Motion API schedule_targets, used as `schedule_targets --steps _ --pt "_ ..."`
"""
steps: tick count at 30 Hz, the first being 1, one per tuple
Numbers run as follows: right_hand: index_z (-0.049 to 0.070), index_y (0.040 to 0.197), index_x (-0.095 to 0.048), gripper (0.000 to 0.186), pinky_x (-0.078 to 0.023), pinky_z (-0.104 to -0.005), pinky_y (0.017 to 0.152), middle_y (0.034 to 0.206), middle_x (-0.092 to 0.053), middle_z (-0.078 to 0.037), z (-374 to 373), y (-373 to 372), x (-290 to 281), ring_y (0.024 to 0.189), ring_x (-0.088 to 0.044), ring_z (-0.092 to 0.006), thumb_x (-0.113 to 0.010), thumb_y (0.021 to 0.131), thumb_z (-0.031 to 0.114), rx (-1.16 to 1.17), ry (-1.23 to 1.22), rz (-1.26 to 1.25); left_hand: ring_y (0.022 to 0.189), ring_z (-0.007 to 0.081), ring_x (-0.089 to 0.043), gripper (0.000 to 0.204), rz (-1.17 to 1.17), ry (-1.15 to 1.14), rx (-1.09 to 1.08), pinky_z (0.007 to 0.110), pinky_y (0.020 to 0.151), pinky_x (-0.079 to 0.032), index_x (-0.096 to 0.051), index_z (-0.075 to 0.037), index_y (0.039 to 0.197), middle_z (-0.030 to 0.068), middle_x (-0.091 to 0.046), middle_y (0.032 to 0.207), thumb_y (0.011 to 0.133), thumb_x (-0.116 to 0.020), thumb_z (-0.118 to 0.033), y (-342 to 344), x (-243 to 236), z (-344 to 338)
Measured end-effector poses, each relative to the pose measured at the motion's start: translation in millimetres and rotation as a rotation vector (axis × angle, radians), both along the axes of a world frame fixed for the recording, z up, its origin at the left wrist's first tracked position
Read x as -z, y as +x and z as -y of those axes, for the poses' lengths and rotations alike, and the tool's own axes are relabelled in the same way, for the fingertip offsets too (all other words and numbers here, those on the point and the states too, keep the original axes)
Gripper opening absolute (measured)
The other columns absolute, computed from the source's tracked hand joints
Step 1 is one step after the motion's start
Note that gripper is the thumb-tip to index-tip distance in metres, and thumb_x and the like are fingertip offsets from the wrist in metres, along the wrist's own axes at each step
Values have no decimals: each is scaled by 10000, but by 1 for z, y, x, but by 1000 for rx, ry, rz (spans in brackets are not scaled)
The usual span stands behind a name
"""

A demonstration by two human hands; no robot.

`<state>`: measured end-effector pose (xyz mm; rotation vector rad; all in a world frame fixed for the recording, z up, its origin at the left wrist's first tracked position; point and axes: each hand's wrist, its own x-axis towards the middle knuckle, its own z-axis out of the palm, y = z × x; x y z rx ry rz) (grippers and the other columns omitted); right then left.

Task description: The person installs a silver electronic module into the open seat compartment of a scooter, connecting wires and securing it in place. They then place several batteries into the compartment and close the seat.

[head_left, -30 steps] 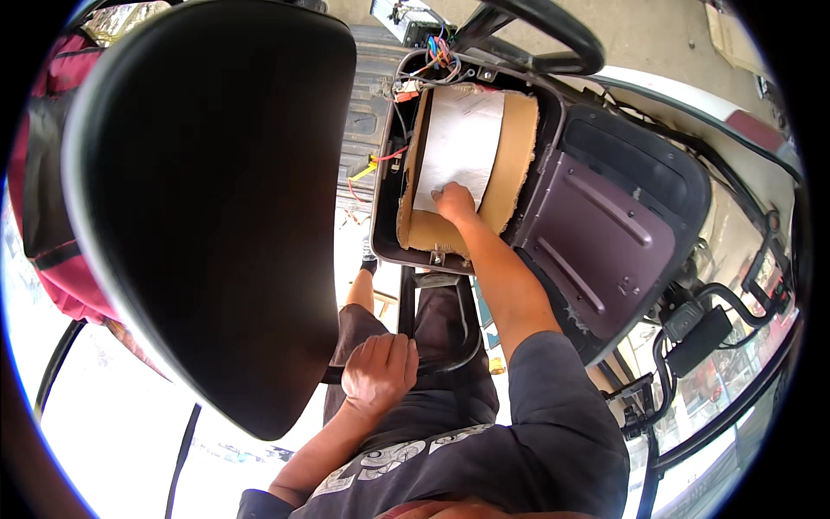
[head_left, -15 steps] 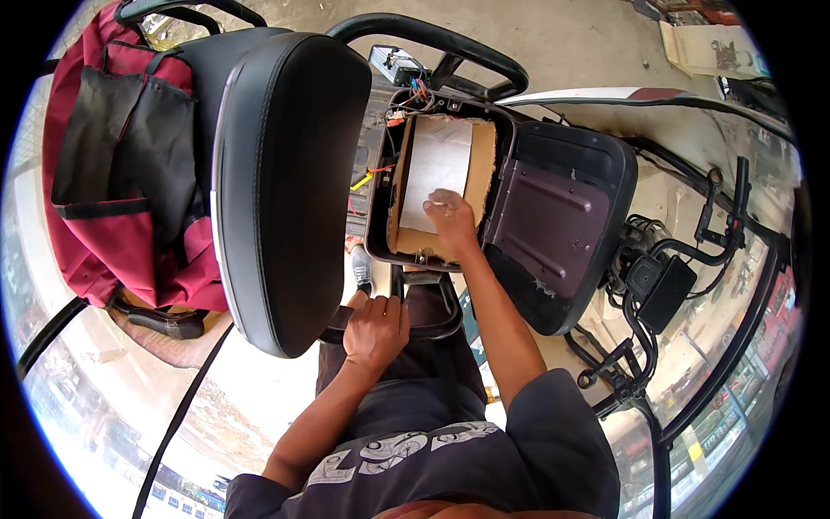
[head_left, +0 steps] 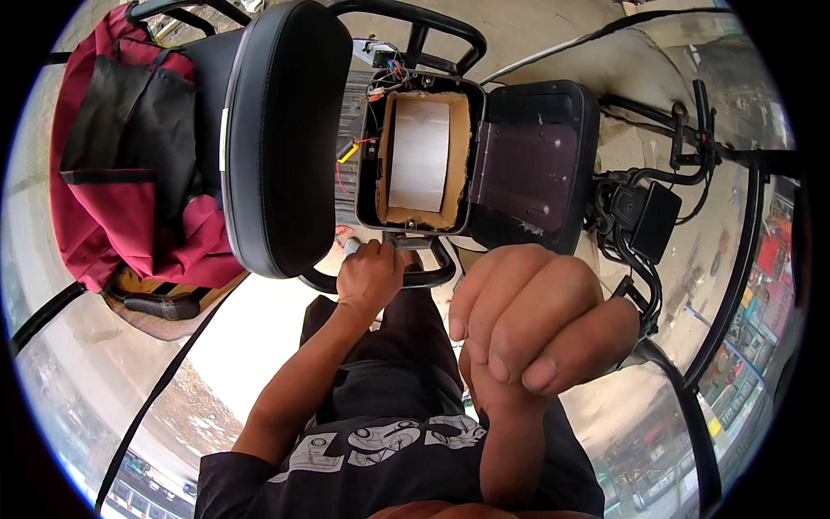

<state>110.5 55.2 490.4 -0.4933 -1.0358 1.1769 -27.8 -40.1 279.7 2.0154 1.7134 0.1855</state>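
My left hand (head_left: pixel 370 275) is wrapped round a black metal bar (head_left: pixel 432 275) at the near side of the vehicle, below the box. Raised close to the camera, my right hand (head_left: pixel 545 320) is curled into a loose fist. Nothing sticks out of it, and its thumb is hidden. Beyond my hands stands an open black box (head_left: pixel 370 195), lined with brown cardboard (head_left: pixel 458 164). A whitish sheet (head_left: pixel 419 160) lies inside the lining. The box's dark lid (head_left: pixel 527 173) is folded back to the right.
A black padded seat (head_left: pixel 290 138) is tipped up left of the box. Loose wires with a yellow connector (head_left: pixel 347 154) hang beside the box. Farther left is a maroon and black cloth cover (head_left: pixel 112 208). Handlebars (head_left: pixel 648 216) stand to the right.
My right hand has come out of the box and up toward the camera, closed. My left hand stays on the bar. The view has shifted a little.
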Motion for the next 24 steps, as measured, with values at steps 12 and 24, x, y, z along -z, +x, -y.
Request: schedule_targets --steps 12,24 --pt "105 959 -535 131 -554 -376 653 886 -590 -75 39 17 -26 704 -592 -211 -657 969 154 193 40 46 679 302 -675 235 -30 14 8 435 591 -563 -638 -61 764 104 -644 756 907 -633 -247 3 8 5" --pt "128 1030 -525 440 -524 -337 660 952 -560 -30 45 39 -17 743 -582 -165 -882 783 199 217 249 131 696 304 -676 245 -55 43 13 445 617 -559 -647 -60 769 95 -652 768 897 -653 -268 4 9 4"
